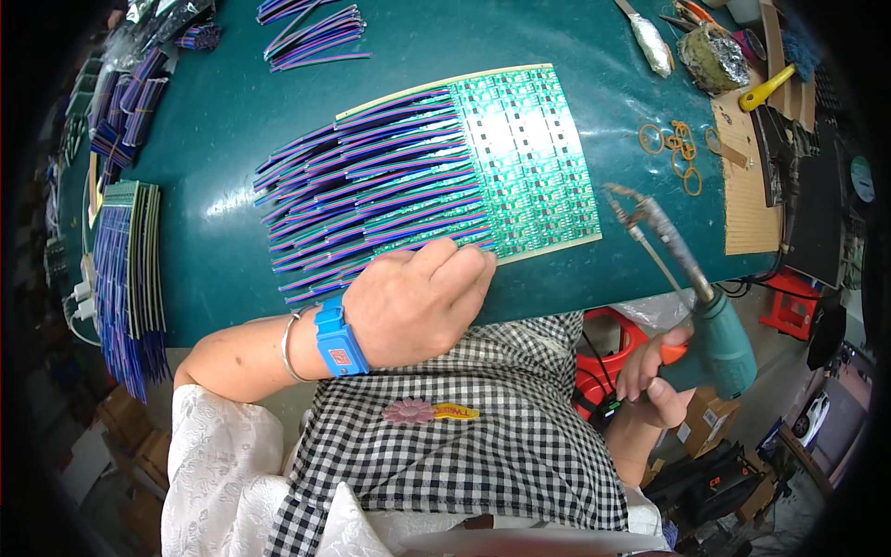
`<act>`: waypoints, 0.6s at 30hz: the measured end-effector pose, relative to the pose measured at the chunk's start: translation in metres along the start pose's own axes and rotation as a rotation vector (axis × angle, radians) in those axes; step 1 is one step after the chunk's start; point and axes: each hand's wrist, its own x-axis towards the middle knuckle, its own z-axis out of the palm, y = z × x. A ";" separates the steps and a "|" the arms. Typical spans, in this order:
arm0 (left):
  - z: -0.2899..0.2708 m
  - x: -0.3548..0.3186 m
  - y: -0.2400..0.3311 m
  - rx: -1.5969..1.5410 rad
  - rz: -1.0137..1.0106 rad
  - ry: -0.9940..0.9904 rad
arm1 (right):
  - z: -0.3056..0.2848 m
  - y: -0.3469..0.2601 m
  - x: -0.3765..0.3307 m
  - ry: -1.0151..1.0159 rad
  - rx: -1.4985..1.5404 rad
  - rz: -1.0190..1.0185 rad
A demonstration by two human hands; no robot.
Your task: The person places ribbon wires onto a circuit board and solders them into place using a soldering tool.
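A panel of green circuit boards (524, 158) lies on the table, with rows of blue, purple and red ribbon wires (371, 176) running left from its middle. My left hand (413, 302) rests at the panel's near edge, over the lowest wires. Its fingers are curled together, and what they may pinch is hidden. Off the table's near edge, at the right, my right hand (654, 381) grips a soldering gun (724, 343) with a teal handle and orange trigger. The metal barrel and thin solder feed tube point up and left, their tip just right of the panel, apart from it.
Another wired panel stack (135, 269) hangs over the table's left edge. Wire bundles (316, 37) lie at the back and far left. Rubber bands (682, 148), a foil-wrapped lump (713, 58) and a yellow-handled tool (768, 88) are at the right. Red stools (608, 348) stand below.
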 end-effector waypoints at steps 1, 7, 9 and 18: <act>-0.002 0.003 0.001 0.010 -0.002 -0.020 | 0.000 -0.004 0.004 0.022 0.029 -0.043; -0.001 0.002 0.000 0.003 -0.016 0.003 | -0.001 -0.021 0.040 0.094 -0.022 -0.254; -0.003 0.001 0.003 0.008 -0.005 0.024 | -0.001 -0.029 0.055 0.115 -0.035 -0.339; 0.000 -0.004 0.005 0.002 -0.005 0.017 | -0.018 -0.037 0.155 0.508 -0.277 -0.409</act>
